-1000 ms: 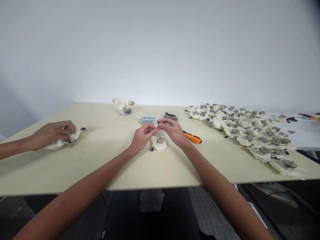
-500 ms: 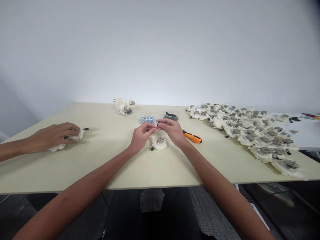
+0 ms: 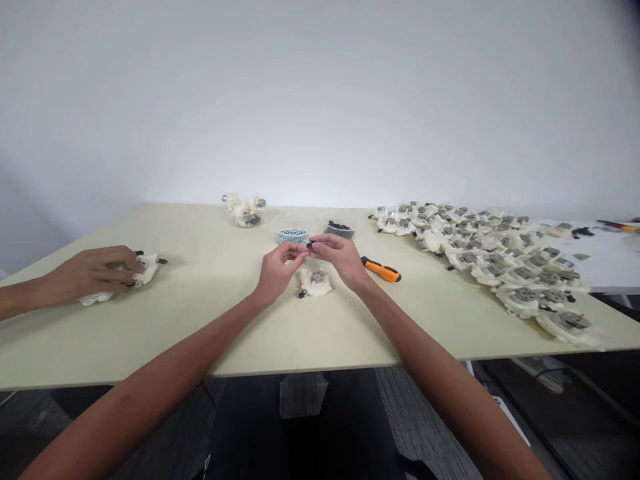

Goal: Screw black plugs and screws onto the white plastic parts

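My left hand and my right hand meet fingertip to fingertip over the middle of the table. A small black part shows in the pinch of my right hand. My left fingertips are pressed together beside it; what they hold, if anything, is too small to make out. Just below my hands a cream plastic housing with a round grey motor-like piece and a black tip lies on the tabletop. Behind them stand a clear tub of small silvery screws and a clear tub of black parts.
An orange-and-black screwdriver lies right of my right hand. Many similar housings cover the table's right side. More cream pieces sit at the back left. At far left, another person's hand rests on cream parts.
My hands stay together, with slight finger movement around the black part. The other person's hand has shifted a little left with its cream parts. The whole view has moved slightly.
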A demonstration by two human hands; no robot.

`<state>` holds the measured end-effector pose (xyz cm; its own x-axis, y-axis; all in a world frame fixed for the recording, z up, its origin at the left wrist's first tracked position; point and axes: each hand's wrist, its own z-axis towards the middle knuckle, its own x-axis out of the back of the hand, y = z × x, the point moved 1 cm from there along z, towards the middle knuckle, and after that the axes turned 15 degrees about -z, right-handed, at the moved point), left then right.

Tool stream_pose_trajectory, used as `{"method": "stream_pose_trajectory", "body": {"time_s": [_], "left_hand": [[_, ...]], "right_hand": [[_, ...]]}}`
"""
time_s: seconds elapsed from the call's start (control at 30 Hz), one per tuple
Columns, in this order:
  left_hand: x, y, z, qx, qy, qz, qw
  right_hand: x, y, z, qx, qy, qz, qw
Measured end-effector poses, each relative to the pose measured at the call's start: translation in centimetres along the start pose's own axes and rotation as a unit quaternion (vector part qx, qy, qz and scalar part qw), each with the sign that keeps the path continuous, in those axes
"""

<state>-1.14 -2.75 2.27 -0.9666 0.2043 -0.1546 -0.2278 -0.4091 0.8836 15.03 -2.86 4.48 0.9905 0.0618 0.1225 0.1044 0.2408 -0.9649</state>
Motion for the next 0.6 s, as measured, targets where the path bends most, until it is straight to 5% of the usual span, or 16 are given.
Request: {"method": "stream_pose_trajectory", "body": {"time_s": [0.6], "left_hand": [[-0.03, 0.09, 0.0, 0.013, 0.017, -0.053, 0.998]], "right_hand": [[-0.24, -0.33, -0.35, 0.029, -0.03, -0.052, 0.998]]}}
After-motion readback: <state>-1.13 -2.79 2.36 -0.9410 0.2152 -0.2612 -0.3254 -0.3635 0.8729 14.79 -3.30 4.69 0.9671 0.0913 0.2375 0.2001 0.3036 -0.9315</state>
